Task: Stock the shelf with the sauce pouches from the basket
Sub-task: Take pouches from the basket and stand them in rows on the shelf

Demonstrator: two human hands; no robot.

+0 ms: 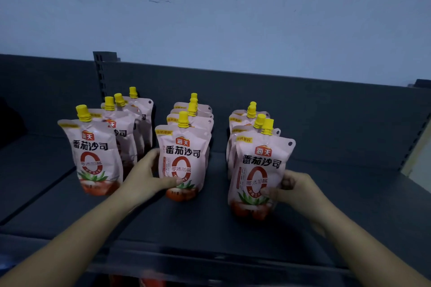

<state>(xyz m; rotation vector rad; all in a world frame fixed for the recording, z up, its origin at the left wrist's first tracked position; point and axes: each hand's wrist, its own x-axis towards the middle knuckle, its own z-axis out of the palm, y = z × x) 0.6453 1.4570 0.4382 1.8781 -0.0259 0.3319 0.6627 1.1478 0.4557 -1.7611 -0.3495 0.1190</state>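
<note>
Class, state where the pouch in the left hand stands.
Head view: the pouch stands at the front of the middle row on the shelf, left hand gripping it.

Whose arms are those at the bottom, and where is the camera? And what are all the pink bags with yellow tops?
There is no machine here. The arms belong to a person. The camera sits on that person's head and looks forward and down, so you see what they see. The pink bags are sauce pouches with yellow caps. They stand upright in three rows on a dark shelf, in front of a pale wall. The left hand holds the middle front pouch, with its thumb across the front. The right hand holds the right front pouch low on its side. No hand touches the left front pouch. The basket the pouches came from is not in the picture.
</note>
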